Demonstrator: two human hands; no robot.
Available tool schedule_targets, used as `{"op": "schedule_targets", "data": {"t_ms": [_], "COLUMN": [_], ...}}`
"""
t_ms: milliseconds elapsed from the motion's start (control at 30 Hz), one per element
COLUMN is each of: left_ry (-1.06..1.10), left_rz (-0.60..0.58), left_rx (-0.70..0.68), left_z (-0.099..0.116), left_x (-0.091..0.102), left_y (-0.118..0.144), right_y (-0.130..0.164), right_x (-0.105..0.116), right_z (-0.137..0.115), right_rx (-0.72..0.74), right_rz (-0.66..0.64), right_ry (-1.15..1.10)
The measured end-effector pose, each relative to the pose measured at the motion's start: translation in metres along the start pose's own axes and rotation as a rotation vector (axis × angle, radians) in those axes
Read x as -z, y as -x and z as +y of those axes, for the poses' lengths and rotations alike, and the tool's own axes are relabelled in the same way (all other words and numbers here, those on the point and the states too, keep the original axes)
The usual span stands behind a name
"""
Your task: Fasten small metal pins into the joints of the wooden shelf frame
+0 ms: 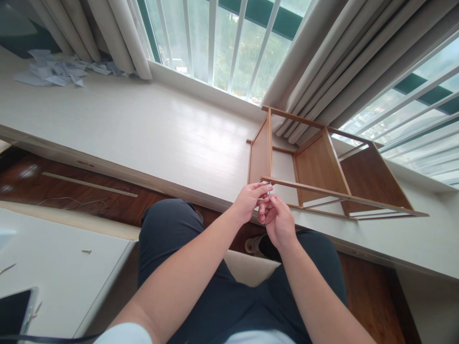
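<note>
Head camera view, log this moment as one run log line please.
left hand: fingertips at front rail of wooden shelf frame | right hand: pinching something small beside it, item unclear | frame lying on white ledge

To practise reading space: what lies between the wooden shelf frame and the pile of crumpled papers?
In the head view, only bare pale ledge separates the wooden shelf frame from the crumpled papers.

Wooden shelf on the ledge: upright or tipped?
Tipped. The shelf lies on its side on the ledge, open compartments facing up; both hands, left hand and right hand, meet at its near rail.
</note>
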State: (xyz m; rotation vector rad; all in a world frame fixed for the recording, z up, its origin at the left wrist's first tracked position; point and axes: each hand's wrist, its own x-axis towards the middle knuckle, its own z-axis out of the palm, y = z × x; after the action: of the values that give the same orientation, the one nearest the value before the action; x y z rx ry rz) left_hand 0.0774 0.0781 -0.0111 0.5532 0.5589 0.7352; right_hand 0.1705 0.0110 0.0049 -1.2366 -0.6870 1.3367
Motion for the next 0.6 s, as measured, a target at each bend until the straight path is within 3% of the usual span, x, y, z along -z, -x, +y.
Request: {"op": "schedule_targets", "data": {"t_ms": [167,600], "left_ry": [-0.017,-0.041], "left_rz": [-0.001,0.125], "left_rx": [-0.015,-0.002], "left_z": [-0.0007,0.0000], "left_x": [0.0009,-0.0004], "left_y": [-0.0001,-0.0026], "right_y": [0.0016,0.0029], "right_x": [-0.0011,0.0058], "right_z": [-0.0010,0.0034], "right_rx": [0.015,0.139], "right_rz": [0.009,0.098], "right_ry": [-0.007,0.181]}}
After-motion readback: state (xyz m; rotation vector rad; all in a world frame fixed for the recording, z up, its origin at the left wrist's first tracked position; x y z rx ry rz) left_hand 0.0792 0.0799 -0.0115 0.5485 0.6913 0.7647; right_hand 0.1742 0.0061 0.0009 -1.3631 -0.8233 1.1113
